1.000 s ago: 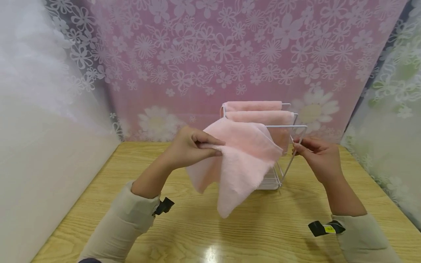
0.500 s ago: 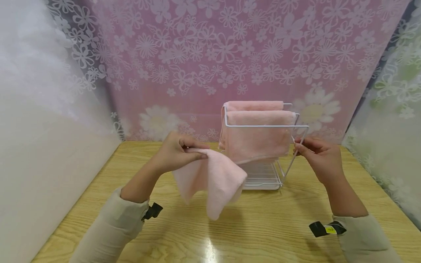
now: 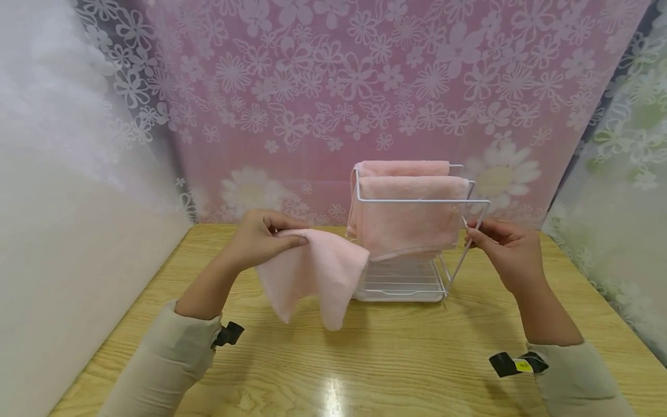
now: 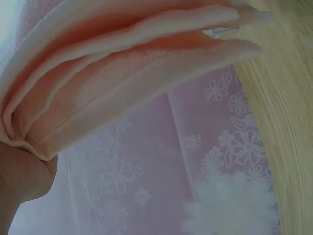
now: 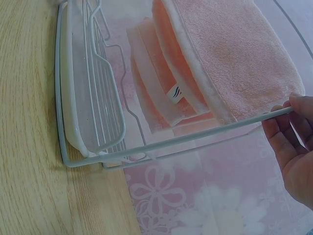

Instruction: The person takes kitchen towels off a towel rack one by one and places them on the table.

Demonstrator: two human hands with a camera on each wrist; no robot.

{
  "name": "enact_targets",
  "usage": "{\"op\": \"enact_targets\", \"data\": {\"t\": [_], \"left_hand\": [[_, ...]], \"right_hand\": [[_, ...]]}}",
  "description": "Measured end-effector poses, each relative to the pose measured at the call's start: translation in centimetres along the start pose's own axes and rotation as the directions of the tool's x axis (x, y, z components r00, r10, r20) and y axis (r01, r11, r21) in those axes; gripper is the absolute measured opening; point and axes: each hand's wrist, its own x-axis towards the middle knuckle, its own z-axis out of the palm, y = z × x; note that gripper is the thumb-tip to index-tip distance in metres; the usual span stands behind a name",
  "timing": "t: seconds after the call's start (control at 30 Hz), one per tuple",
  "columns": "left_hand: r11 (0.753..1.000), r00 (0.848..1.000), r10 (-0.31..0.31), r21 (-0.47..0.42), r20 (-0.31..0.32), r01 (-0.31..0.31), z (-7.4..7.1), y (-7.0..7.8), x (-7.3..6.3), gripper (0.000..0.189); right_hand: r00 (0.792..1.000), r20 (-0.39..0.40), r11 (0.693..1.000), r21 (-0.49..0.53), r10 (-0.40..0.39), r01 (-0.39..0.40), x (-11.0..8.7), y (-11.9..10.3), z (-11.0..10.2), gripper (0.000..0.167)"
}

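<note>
Between thumb and fingers my left hand (image 3: 263,240) pinches a pink towel (image 3: 333,263), which hangs in loose folds above the table, left of the rack. In the left wrist view the towel's (image 4: 122,78) folded layers fan out from the hand. My right hand (image 3: 508,252) grips a side wire of the white wire rack (image 3: 424,201); the right wrist view shows thumb and fingers around that wire (image 5: 205,132). Two pink towels stay draped on the rack: one on the middle bar (image 3: 411,217), another on the rear bar (image 3: 403,168). The front bar is bare.
The rack's base holds a wire grid over a white tray (image 3: 401,298). All stands on a wood-grain table (image 3: 417,359). A pink flowered curtain (image 3: 312,87) closes the back, with pale walls left (image 3: 78,202) and right (image 3: 620,202).
The left hand has drawn its towel off the rack's front bar, leftward and away, uncovering the middle towel and the base. The right hand keeps its grip on the rack.
</note>
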Motion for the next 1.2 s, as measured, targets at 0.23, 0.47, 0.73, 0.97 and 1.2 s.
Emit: {"op": "enact_targets", "data": {"t": [0.23,0.47,0.73,0.97,1.2], "left_hand": [[0.997,0.997,-0.073,-0.009,-0.013,0.073,-0.9,-0.9,0.0,0.018],[0.989,0.989,-0.143,-0.024,-0.035,0.143,-2.0,-1.7,-0.2,0.022],[0.983,0.981,-0.183,-0.011,-0.057,0.183,-2.9,-2.7,0.0,0.026],[0.976,0.973,-0.217,-0.008,-0.08,0.217,-3.2,-3.6,0.3,0.028],[0.968,0.966,-0.249,0.017,-0.065,0.251,-3.2,-4.6,0.7,0.031]], "right_hand": [[1.0,-0.001,1.0,0.004,0.002,-0.002,0.0,0.0,0.0,0.022],[1.0,-0.006,1.0,-0.002,-0.012,0.012,0.1,0.1,0.1,0.022],[1.0,-0.013,1.0,0.028,-0.007,0.007,0.1,0.1,0.1,0.022],[1.0,-0.009,0.998,0.055,-0.009,0.009,0.1,0.1,0.1,0.019],[1.0,-0.007,0.999,0.054,-0.002,0.003,0.2,0.0,0.2,0.021]]}}
